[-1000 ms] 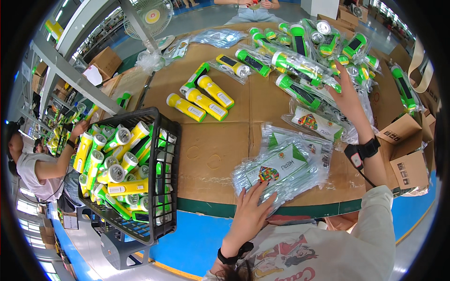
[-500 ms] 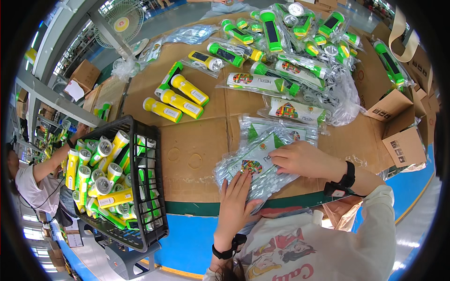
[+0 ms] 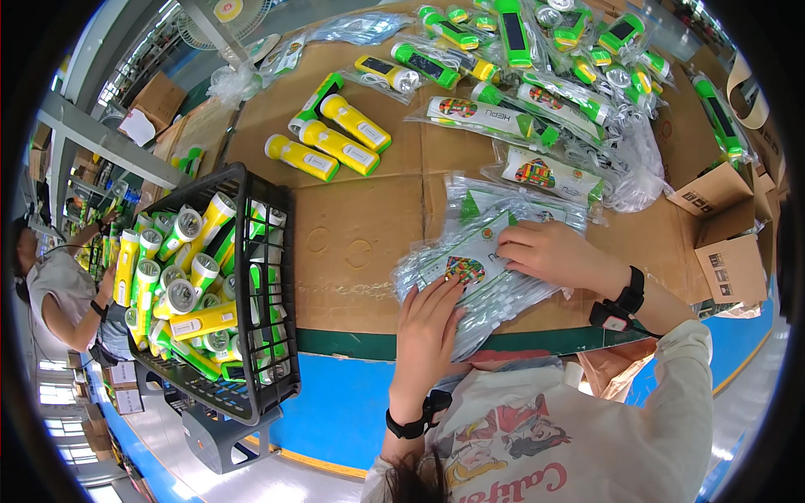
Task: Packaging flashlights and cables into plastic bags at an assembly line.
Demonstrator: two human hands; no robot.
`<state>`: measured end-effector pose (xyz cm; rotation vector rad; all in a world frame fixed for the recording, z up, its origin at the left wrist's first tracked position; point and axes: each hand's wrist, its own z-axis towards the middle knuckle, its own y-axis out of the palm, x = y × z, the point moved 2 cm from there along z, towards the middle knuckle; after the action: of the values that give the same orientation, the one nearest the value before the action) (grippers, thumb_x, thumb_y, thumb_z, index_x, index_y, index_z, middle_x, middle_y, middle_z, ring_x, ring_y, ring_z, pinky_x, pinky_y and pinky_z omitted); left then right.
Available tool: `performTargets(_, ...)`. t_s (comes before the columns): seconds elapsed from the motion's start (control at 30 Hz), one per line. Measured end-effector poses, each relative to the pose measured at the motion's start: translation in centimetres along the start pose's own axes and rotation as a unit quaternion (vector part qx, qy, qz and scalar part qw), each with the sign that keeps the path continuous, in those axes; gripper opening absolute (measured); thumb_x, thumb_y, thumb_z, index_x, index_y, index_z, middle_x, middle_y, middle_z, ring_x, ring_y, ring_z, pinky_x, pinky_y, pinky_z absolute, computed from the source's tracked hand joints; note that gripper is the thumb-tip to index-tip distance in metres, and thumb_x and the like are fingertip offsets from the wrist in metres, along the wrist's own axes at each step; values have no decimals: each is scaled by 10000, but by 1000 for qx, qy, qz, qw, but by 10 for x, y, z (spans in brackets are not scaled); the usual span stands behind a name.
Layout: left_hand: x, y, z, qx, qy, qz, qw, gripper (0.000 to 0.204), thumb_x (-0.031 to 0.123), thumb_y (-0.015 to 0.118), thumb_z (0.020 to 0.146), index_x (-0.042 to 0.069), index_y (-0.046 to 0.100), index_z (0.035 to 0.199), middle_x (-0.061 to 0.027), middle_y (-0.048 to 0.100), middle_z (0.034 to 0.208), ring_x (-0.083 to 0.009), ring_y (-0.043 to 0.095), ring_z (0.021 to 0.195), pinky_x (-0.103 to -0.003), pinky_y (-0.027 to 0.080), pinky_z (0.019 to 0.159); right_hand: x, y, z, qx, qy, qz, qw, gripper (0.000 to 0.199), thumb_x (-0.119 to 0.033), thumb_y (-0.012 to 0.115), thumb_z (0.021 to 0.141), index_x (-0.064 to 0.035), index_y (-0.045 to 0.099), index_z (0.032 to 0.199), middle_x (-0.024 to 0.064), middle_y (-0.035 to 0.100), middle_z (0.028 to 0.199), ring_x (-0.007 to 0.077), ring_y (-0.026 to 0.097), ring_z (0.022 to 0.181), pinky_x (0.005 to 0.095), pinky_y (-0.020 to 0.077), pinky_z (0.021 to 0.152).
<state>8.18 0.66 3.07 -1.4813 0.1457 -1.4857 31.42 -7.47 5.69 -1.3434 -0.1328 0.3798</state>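
A stack of clear plastic bags (image 3: 495,306) with green-and-white printed fronts lies at the near edge of the cardboard-covered table. Flat on its left side rests my left hand (image 3: 426,335), fingers stretched out and fingertips beside the colourful printed picture. My right hand (image 3: 558,254) is on the upper right of the stack, its fingers bent and drawn together at the top bag; the thumb is mostly hidden. Beyond the stack lie flashlights packed in clear bags (image 3: 478,117). Several loose yellow flashlights (image 3: 340,147) lie together on the table's left part.
A black plastic basket (image 3: 289,335) full of yellow and green flashlights stands left of the table. A heap of bagged flashlights (image 3: 570,42) covers the far right, beside open cardboard boxes (image 3: 725,251). A grey metal frame (image 3: 109,138) rises at left; another person (image 3: 63,293) works behind it.
The whole view has tilted slightly, so the table sits higher and further right. Both my hands stay on the bags, with little finger movement. The person at left has shifted their arms.
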Motion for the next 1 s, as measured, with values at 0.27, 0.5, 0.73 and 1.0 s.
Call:
performTargets(0.27,3,-1,6,43,5,10,999,383,98,763,780,-4,662,1135,-146,658,1218,-354,603,1136,-472,442,1006,7,-21,17,-95,-7,110,989,345,-263,777,752,-46,615,966,66,584,1033,261,643,931,381,549,718)
performTargets(0.5,7,8,15,76,20,18,997,381,133,783,772,-10,663,1104,-156,661,1169,-361,621,1040,-434,499,880,-17,-9,22,-170,-20,-55,984,193,-175,677,778,-47,582,887,71,565,927,243,637,870,376,549,682)
performTargets(0.73,0,4,17,68,-9,6,998,342,108,748,805,-4,661,1117,-135,673,1154,-333,630,1035,-425,503,879,2,-22,30,-44,-26,64,997,154,-126,634,770,-49,574,889,72,590,901,251,624,826,362,529,682)
performTargets(1.0,37,-29,21,173,35,55,983,250,107,754,801,69,689,1040,-56,701,999,-234,661,906,-460,389,1021,-46,-55,50,83,-135,-46,986,186,-136,662,739,-76,552,876,37,578,856,207,597,807,326,497,689)
